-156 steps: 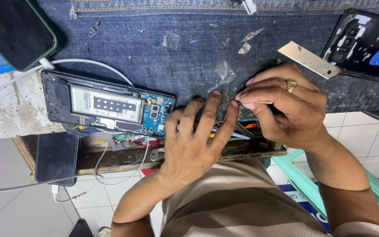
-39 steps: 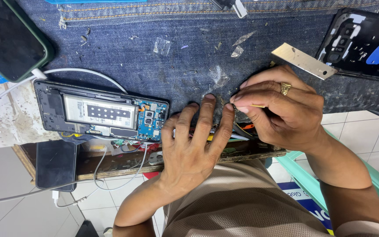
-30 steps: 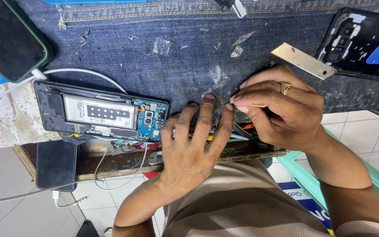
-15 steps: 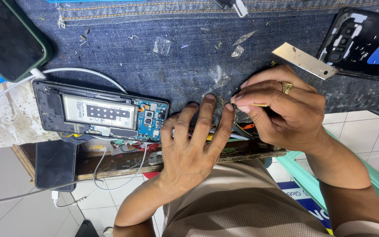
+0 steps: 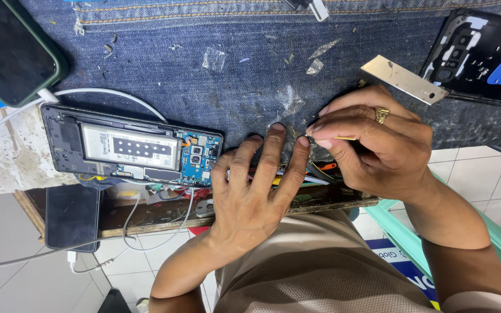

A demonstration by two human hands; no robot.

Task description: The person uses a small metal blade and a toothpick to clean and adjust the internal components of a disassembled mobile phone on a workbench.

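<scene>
While both hands meet at the surface's [image 5: 163, 52] near edge | head view: left hand [image 5: 256, 197] lies flat, fingers spread, holding nothing | right hand [image 5: 366, 150] pinches a thin yellowish tool [image 5: 343, 138] — light, stiff, likely slippery; grip near its tip | opened phone [image 5: 131, 152] lies well left — fragile, hold by its frame.

Two hands were counted, the left hand [image 5: 250, 197] and the right hand [image 5: 372, 148], with one gold ring [image 5: 381, 115]. One opened phone [image 5: 131, 152], one phone back frame [image 5: 482, 55], two dark-screened phones [image 5: 10, 49] [image 5: 72, 217] and one metal strip [image 5: 404, 79] were counted.
</scene>
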